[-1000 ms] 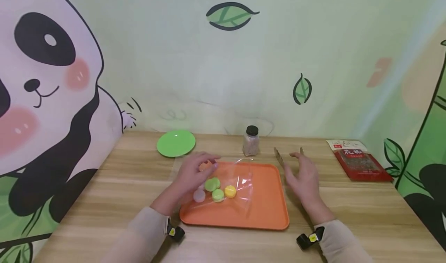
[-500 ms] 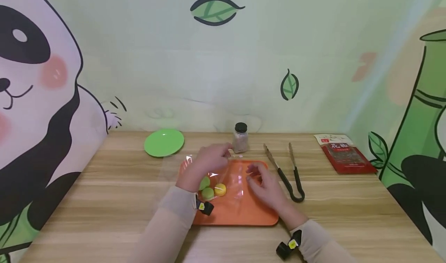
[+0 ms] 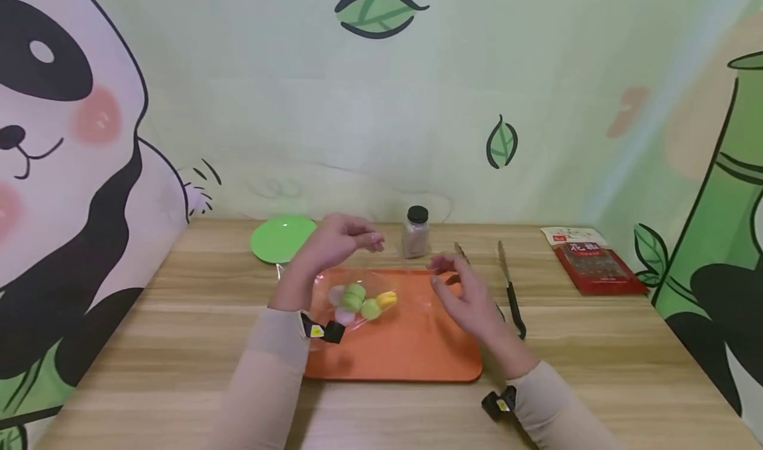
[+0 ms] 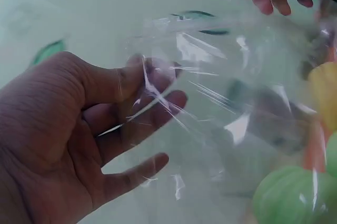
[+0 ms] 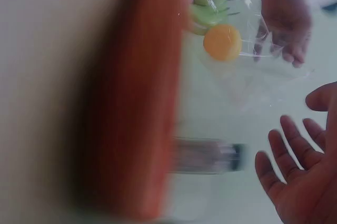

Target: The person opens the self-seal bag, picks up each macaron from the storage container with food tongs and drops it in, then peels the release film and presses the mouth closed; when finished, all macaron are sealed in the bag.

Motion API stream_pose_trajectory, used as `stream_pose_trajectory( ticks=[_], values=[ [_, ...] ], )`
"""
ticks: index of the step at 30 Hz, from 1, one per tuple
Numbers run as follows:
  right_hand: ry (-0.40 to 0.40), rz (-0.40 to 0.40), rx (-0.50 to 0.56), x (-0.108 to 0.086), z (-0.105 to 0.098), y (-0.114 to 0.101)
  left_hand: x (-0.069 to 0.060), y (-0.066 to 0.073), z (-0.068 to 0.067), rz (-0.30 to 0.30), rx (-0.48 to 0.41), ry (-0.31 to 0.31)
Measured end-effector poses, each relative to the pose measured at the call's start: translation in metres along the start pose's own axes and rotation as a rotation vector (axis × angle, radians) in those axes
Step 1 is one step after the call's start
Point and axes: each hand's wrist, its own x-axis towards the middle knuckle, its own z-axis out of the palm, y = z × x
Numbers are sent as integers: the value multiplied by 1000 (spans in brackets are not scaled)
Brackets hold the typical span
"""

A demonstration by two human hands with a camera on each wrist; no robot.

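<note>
A clear plastic bag (image 4: 210, 82) with green, yellow and pale macarons (image 3: 354, 297) in it hangs over the orange tray (image 3: 411, 354). My left hand (image 3: 334, 244) holds the bag's upper edge, pinched between thumb and fingers, as the left wrist view shows. On the other side, my right hand (image 3: 467, 297) hovers above the tray's right edge, its fingers loosely bent with nothing in them. In the right wrist view, the yellow macaron (image 5: 222, 42) shows through the film, apart from the right hand (image 5: 310, 171).
Black-handled tongs (image 3: 514, 307) lie right of the tray, partly behind my right hand. A black-lidded jar (image 3: 415, 234) stands behind the tray. The green plate (image 3: 280, 239) is at the back left, and a red packet (image 3: 599, 268) lies at the far right.
My right hand has come left from over the tongs to the tray's right edge. My left hand has risen with the bag, and the macarons inside have shifted and bunched together.
</note>
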Motion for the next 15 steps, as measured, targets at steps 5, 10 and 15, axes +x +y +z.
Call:
stream_pose_trajectory(
  ticks=[5, 10, 15],
  values=[
    [94, -260, -25, 45, -15, -51, -19, 39, -21, 147, -59, 314],
    [150, -445, -49, 90, -19, -100, -29, 66, -19, 222, -62, 476],
    [104, -506, -157, 113, 1, -116, -35, 78, -18, 206, -94, 425]
  ],
)
